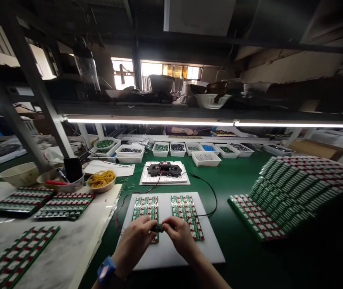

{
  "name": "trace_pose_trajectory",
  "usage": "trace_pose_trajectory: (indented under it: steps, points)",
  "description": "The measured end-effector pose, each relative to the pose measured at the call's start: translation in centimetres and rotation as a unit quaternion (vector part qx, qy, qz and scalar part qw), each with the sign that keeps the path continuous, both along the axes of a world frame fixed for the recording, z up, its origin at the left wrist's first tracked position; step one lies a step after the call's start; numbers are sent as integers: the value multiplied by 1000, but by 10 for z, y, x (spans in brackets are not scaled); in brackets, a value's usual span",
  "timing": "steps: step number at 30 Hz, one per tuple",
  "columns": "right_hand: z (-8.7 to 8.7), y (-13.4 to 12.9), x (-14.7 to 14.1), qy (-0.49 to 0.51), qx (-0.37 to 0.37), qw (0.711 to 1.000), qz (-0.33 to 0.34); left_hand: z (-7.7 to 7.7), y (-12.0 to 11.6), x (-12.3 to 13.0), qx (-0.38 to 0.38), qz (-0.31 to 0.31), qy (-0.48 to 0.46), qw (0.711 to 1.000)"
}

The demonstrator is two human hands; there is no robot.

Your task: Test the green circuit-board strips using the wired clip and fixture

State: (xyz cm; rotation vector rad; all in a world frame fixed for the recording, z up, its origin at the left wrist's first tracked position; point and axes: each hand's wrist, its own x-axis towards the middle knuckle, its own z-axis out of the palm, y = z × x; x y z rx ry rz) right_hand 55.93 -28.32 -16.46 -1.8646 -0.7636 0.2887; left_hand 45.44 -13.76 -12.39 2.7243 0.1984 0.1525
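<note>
My left hand (139, 237), with a blue band on its wrist, and my right hand (179, 233) meet over a white board (165, 257). Between their pinched fingertips is a small dark part (158, 228), too small to name. On the white board lie two green circuit board panels with white and red components: the left panel (146, 205) is partly hidden by my left hand, the right panel (186, 206) partly by my right. Behind them a black device (164, 170) with red and black wires rests on a white tray (144, 179).
A tall stack of panels (297, 192) stands at the right, a single panel (258, 216) beside it. More panels (21, 255) lie at the left. White bins (206, 159) of small components line the back. A bowl of yellow rubber bands (101, 180) sits left. Across the bench, another person's hands (189, 131) show.
</note>
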Motion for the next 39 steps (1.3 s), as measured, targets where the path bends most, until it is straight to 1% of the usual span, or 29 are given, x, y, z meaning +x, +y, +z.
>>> trace_pose_trajectory:
  steps: [3, 5, 7, 9, 12, 15, 18, 24, 28, 33, 36, 38, 39]
  points:
    - [-9, 8, -6, -27, -69, 997, -3, -22, 12, -7, -9, -13, -18, 1000]
    - [-13, 10, -10, -48, -112, 993, -4, -40, 17, -10, -8, -20, -55, 998]
    - [-15, 10, -13, -66, -137, 988, -7, -55, 21, -11, -9, -23, -98, 995]
    - [-17, 10, -16, -79, -149, 986, -17, -66, 24, -13, -15, -22, -133, 991]
    - [-19, 10, -19, -91, -154, 984, -25, -75, 27, -14, -29, -24, -162, 986]
    - [-23, 9, -20, -107, -152, 982, -21, -79, 28, -15, -40, -25, -171, 984]
    - [-26, 8, -19, -113, -149, 982, -9, -79, 27, -15, -44, -24, -160, 986]
    - [-23, 9, -17, -114, -174, 978, -2, -76, 25, -14, -48, -12, -133, 990]
    - [-21, 12, -17, -131, -190, 973, 2, -78, 26, -14, -50, -13, -132, 990]
    - [-20, 16, -16, -131, -200, 971, -20, -84, 26, -12, -33, -9, -140, 990]
    - [-20, 17, -16, -134, -205, 969, -14, -86, 28, -8, -17, -14, -137, 990]
    - [-20, 19, -17, -145, -214, 966, -21, -85, 29, -11, 3, -23, -128, 991]
    - [-20, 21, -18, -150, -216, 964, -30, -85, 30, -17, 15, -31, -127, 991]
